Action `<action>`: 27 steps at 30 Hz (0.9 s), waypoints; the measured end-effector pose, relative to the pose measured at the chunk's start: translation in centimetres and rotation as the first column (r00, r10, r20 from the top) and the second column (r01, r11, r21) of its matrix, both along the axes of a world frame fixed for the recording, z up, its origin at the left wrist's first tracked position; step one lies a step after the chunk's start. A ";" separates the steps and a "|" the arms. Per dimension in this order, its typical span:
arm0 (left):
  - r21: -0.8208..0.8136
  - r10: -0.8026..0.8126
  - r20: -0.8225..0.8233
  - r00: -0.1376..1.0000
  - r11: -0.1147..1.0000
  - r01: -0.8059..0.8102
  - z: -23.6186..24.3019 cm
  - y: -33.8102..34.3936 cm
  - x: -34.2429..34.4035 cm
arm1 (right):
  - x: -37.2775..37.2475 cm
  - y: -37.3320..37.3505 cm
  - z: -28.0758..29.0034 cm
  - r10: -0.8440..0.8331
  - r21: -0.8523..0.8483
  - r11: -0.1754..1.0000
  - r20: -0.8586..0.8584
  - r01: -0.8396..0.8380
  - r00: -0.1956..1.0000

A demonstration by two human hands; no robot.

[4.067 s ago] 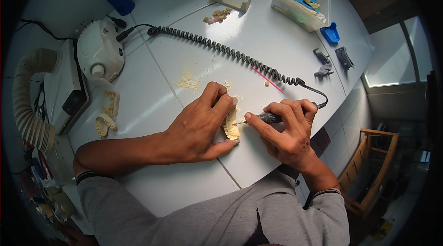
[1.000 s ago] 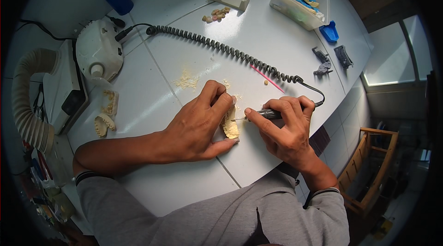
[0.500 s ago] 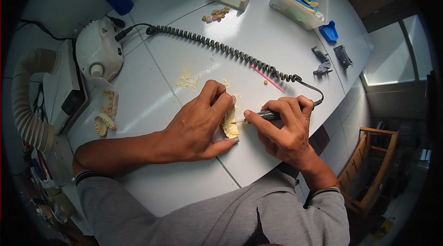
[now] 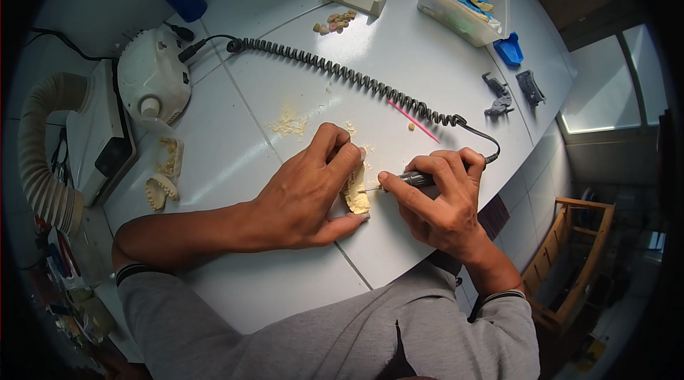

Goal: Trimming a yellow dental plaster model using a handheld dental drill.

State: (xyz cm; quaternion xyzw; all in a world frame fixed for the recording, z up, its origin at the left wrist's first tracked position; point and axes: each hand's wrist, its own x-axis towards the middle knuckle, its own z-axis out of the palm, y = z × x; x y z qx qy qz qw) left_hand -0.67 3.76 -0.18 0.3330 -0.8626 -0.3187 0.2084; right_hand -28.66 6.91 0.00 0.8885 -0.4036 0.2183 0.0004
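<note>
A: White-tiled worktop (image 4: 285, 88) filling the middle here, dark joints running across it, right-hand edge sweeping round in a curve!
B: And look at the shine: a bright glare patch (image 4: 360, 41) near the far side. Where's the daylight?
A: Over right, pale-framed glazed panels (image 4: 602, 91), glowing! Pale wall (image 4: 78, 2) at far left.
B: Below the glass, light floor tiles (image 4: 524, 194), and a slatted wooden frame (image 4: 548, 250) standing tilted in view.
</note>
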 end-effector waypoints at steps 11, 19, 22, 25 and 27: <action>0.002 0.007 0.003 1.000 1.000 -0.007 0.2 0.0 0.0 | 0.0 0.0 -0.1 -0.006 0.001 1.000 0.001 0.006 1.000; -0.018 0.008 0.000 1.000 1.000 -0.008 -0.3 0.0 0.0 | 0.0 0.1 0.1 0.000 0.004 1.000 0.001 0.000 1.000; 0.007 0.005 0.010 1.000 1.000 -0.005 0.1 0.0 0.0 | 0.1 0.0 0.0 -0.009 -0.002 1.000 0.012 0.009 1.000; -0.009 0.001 0.023 1.000 1.000 -0.001 0.1 0.1 -0.1 | 0.1 0.1 0.0 -0.004 0.001 1.000 0.006 0.004 1.000; 0.024 0.004 0.020 1.000 1.000 -0.004 0.2 0.1 0.0 | 0.1 0.0 0.1 -0.010 0.003 1.000 0.012 0.010 1.000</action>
